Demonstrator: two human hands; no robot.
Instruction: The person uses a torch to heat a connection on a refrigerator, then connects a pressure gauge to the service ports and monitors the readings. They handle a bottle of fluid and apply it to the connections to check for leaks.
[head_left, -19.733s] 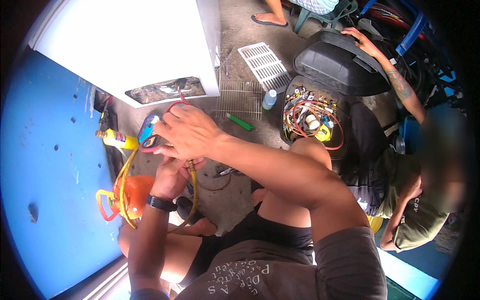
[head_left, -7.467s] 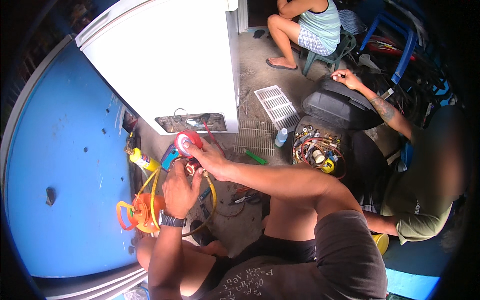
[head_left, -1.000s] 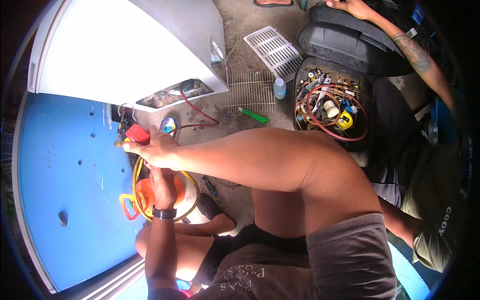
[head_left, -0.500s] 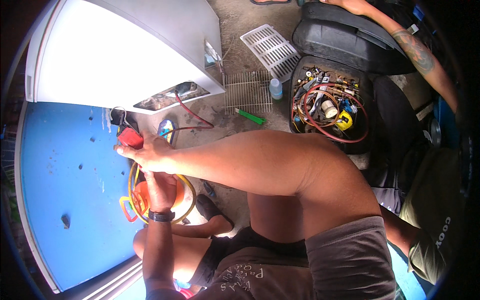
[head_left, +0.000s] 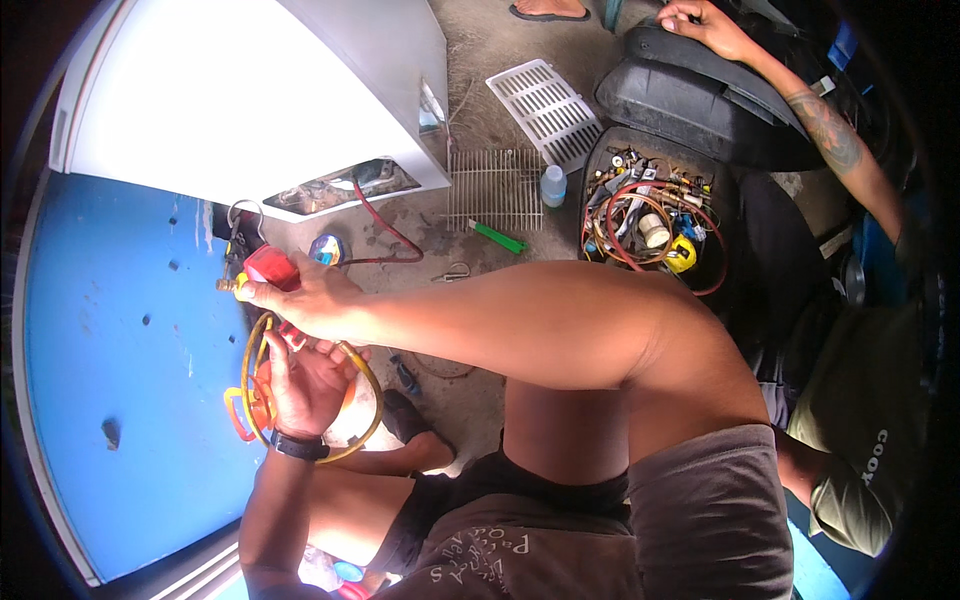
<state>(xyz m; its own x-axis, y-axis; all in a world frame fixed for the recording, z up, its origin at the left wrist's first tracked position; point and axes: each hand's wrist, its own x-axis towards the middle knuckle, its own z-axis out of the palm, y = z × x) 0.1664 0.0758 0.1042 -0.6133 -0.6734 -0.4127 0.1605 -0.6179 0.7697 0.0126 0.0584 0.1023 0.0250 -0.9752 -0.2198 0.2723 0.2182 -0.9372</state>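
Note:
My right hand (head_left: pixel 325 298) reaches across from the right, its fingers closed round a red-cased device (head_left: pixel 272 268), with a brass fitting (head_left: pixel 228 285) sticking out past the thumb. The device's exact kind does not show. Just below it, my left hand (head_left: pixel 308 395), with a dark watch on the wrist, faces palm up, fingers curled at the brass end of a looped yellow hose (head_left: pixel 378 400). Part of the hose passes behind this hand. Under both hands are an orange, rounded thing (head_left: pixel 262 405) and a black-handled item with a metal loop (head_left: pixel 243 225).
On the left stands a white appliance (head_left: pixel 230 90) beside a blue panel (head_left: pixel 120 330); a red hose (head_left: pixel 385 225) leaves its opening. Nearby lie a round blue-rimmed object (head_left: pixel 327 250), green cutter (head_left: pixel 497 237), wire rack (head_left: pixel 495 190), bottle (head_left: pixel 552 187) and tool case (head_left: pixel 590 240). Another person's hand (head_left: pixel 705 25) rests on its lid.
My left hand has dropped slightly away from my right, and its palm now shows. The red device has turned, bringing the brass fitting into sight. The other person's hand has come further into view.

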